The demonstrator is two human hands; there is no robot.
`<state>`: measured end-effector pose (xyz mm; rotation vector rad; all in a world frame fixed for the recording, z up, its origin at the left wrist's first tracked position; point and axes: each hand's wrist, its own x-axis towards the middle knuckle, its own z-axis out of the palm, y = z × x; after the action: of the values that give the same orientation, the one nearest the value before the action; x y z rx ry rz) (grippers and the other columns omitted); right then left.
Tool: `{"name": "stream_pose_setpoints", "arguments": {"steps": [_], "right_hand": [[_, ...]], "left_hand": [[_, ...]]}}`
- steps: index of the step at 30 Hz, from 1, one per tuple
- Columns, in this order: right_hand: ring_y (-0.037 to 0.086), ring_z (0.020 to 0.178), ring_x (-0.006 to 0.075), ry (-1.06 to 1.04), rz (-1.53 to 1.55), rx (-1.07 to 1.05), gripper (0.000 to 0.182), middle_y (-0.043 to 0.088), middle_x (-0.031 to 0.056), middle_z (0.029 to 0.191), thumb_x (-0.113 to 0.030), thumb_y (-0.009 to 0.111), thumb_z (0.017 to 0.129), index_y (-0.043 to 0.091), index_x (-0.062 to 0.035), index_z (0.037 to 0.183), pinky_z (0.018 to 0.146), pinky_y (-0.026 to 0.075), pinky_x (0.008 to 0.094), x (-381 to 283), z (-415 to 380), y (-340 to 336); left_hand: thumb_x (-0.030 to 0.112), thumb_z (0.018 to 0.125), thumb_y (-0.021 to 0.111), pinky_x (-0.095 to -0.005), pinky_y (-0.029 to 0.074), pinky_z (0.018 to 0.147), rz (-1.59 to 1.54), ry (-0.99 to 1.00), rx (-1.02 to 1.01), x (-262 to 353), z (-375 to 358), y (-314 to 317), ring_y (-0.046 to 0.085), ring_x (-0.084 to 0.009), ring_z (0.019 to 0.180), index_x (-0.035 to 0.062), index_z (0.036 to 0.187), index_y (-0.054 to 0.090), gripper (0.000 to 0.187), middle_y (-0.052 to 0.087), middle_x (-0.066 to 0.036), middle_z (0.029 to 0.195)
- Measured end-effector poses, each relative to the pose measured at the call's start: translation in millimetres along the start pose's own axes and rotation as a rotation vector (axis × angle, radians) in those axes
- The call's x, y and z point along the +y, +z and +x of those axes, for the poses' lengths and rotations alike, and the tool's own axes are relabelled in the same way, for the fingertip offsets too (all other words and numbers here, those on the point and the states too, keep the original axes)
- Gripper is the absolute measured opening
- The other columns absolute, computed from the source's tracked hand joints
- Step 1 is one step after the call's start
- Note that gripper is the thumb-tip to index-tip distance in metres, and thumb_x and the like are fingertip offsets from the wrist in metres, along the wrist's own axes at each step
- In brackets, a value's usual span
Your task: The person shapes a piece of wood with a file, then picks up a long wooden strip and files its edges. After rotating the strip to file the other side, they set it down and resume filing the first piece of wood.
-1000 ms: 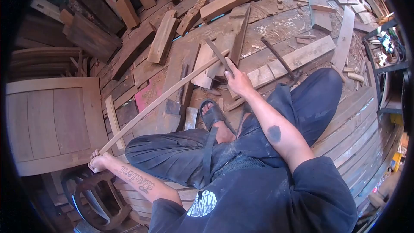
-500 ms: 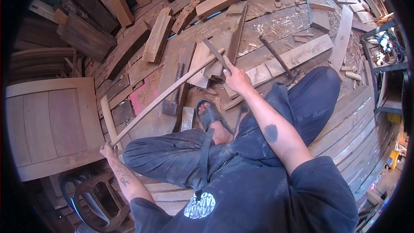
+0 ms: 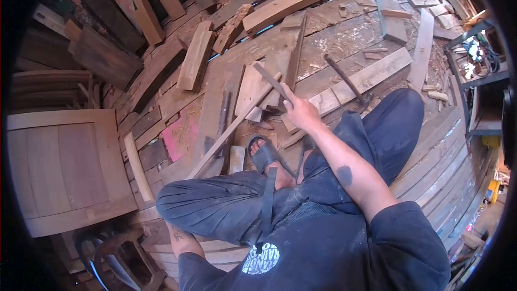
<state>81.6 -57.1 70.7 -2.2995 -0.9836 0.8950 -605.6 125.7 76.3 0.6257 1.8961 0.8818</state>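
Note:
My right hand (image 3: 301,112) is closed around a flat, dark bar (image 3: 271,79), which slants up and left from my fingers. A long thin wooden strip (image 3: 229,131) runs from beside this bar down and left toward my bent left knee. Its lower end is hidden at the knee. My left forearm (image 3: 184,241) shows below that leg, but the hand itself is hidden under the thigh. A hammer (image 3: 224,114) with its handle pointing up lies on a board behind the strip.
A second hammer (image 3: 344,77) rests near a long plank (image 3: 385,73) on the right. A panelled wooden door (image 3: 64,170) stands at the left. Curved beam (image 3: 301,4), blocks and shavings cover the floor ahead. A metal shelf (image 3: 479,81) is at the far right.
My left hand has moved down and right, out of sight beneath the leg. The strip's lower end has shifted right, to my knee. My right hand has moved slightly right and down with the bar.

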Motion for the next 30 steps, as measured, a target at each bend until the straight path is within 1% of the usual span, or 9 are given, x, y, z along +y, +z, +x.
{"name": "stream_pose_setpoints", "arguments": {"steps": [10, 12, 14, 15, 16, 17, 19, 22, 30], "right_hand": [[0.070, 0.106, 0.0505, -0.075, -0.088, 0.049, 0.064, 0.074, 0.0283, 0.111, -0.027, 0.054, 0.106, 0.032, -0.0283, 0.167, 0.094, 0.054, 0.0616, -1, 5, 7], [0.070, 0.107, 0.0504, -0.062, -0.085, 0.053, 0.064, 0.074, 0.0287, 0.111, -0.028, 0.054, 0.106, 0.031, -0.0277, 0.167, 0.094, 0.054, 0.0613, -4, 5, 7], [0.070, 0.108, 0.0505, -0.032, -0.098, 0.039, 0.064, 0.074, 0.0288, 0.112, -0.028, 0.053, 0.107, 0.031, -0.0269, 0.167, 0.094, 0.054, 0.0609, -8, 2, 8], [0.070, 0.109, 0.0506, -0.010, -0.116, 0.032, 0.065, 0.074, 0.0288, 0.113, -0.028, 0.052, 0.107, 0.030, -0.0265, 0.168, 0.095, 0.054, 0.0606, -10, 3, 10], [0.070, 0.109, 0.0507, -0.004, -0.139, 0.022, 0.065, 0.074, 0.0288, 0.114, -0.028, 0.052, 0.107, 0.029, -0.0260, 0.168, 0.095, 0.054, 0.0603, -9, 6, 10], [0.069, 0.109, 0.0518, -0.023, -0.125, 0.023, 0.066, 0.073, 0.0303, 0.114, -0.028, 0.052, 0.107, 0.028, -0.0257, 0.168, 0.095, 0.053, 0.0606, -4, 8, 13], [0.068, 0.109, 0.0541, -0.085, -0.072, 0.032, 0.067, 0.072, 0.0334, 0.113, -0.026, 0.052, 0.107, 0.026, -0.0250, 0.169, 0.096, 0.053, 0.0610, 1, 15, 20], [0.066, 0.108, 0.0576, -0.158, 0.006, 0.008, 0.070, 0.070, 0.0390, 0.109, -0.024, 0.053, 0.107, 0.023, -0.0224, 0.170, 0.096, 0.051, 0.0623, 7, 12, 18], [0.068, 0.095, 0.0566, -0.245, -0.059, 0.020, 0.068, 0.069, 0.0383, 0.096, -0.018, 0.054, 0.106, 0.026, -0.0147, 0.169, 0.086, 0.052, 0.0631, 10, 2, -20]], "left_hand": [[0.033, 0.103, 0.064, -0.0384, 0.054, 0.063, -0.065, 0.101, -0.123, 41, -83, 87, 0.066, -0.0225, 0.076, -0.0002, 0.120, 0.066, 0.037, 0.067, -0.012, 0.097], [0.047, 0.111, 0.048, -0.0422, 0.041, 0.118, 0.902, 0.457, -0.076, 115, 59, 61, 0.052, -0.0337, 0.143, -0.0042, 0.156, 0.048, 0.068, 0.057, -0.029, 0.152], [0.035, 0.113, 0.045, -0.0417, 0.044, 0.115, 0.744, 1.192, -0.153, 174, -45, 159, 0.059, -0.0355, 0.137, -0.0045, 0.145, 0.059, 0.053, 0.064, -0.022, 0.146], [0.031, 0.114, 0.044, -0.0403, 0.044, 0.114, 0.825, 1.240, -0.137, 187, -71, 204, 0.062, -0.0341, 0.133, -0.0038, 0.143, 0.061, 0.049, 0.067, -0.019, 0.143], [0.030, 0.112, 0.046, -0.0405, 0.045, 0.113, 0.729, 1.093, -0.349, 199, -164, 257, 0.063, -0.0343, 0.131, -0.0033, 0.140, 0.064, 0.047, 0.068, -0.020, 0.140], [0.027, 0.111, 0.048, -0.0423, 0.047, 0.112, 0.763, 1.287, -0.514, 195, -173, 299, 0.065, -0.0341, 0.130, -0.0040, 0.135, 0.066, 0.044, 0.069, -0.022, 0.138], [0.028, 0.110, 0.043, -0.0474, 0.050, 0.107, 0.961, 1.058, -0.662, 136, -218, 419, 0.065, -0.0428, 0.126, -0.0007, 0.122, 0.071, 0.042, 0.067, -0.028, 0.134], [0.051, 0.110, 0.035, -0.0569, 0.050, 0.105, 0.936, 0.986, -0.564, 12, -205, 526, 0.066, -0.0484, 0.121, 0.0004, 0.119, 0.075, 0.065, 0.072, -0.030, 0.123], [0.055, 0.109, 0.032, -0.0545, 0.054, 0.098, 1.147, 0.751, -0.441, -4, -259, 537, 0.073, -0.0447, 0.110, 0.0025, 0.112, 0.080, 0.071, 0.076, -0.027, 0.113]]}}
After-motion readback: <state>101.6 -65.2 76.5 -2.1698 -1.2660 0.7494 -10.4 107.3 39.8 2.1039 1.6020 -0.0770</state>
